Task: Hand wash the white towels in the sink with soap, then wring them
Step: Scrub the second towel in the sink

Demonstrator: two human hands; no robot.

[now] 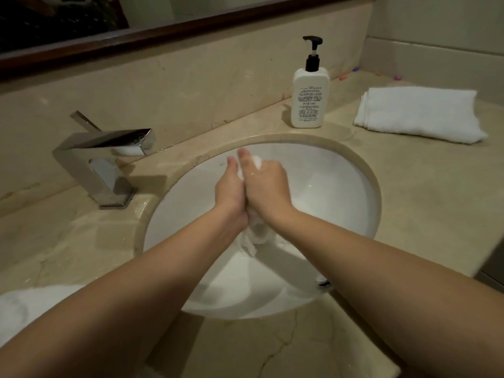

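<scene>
Towel in hand: I see a small white towel (252, 236) bunched into a rope between both palms, over the middle of the sink (341, 186). A tuft of it shows at the fingertips and a wet tail hangs out below the wrists.

Left hand (231, 186): pressed flat against the towel from the left, fingers fairly straight and pointing away from me.

Right hand (266, 184): pressed in from the right, its fingers wrapped round the top of the towel; the two hands meet almost palm to palm with the cloth sandwiched between.

Handling, as I judge it: soft and limp, heavier than it looks because it is soaked, and probably slick if soap is on it (I cannot make out lather for certain). Nothing fragile here, so I would squeeze hard.

Where to grip: I would take the roll at its two ends, one fist near the tuft and one near the hanging tail, so a twist has length to work on.

Spare towel (417, 113): folded, looks dry, lying on the counter (409, 200) to the right, well apart from the hands.

Soap bottle (309, 96): a pump bottle standing upright behind the sink, just left of the folded towel.

Faucet (106, 159): on the left; I see no stream running.

Near-left corner: something white and blurred under my left forearm, possibly another towel; I cannot tell.
</scene>
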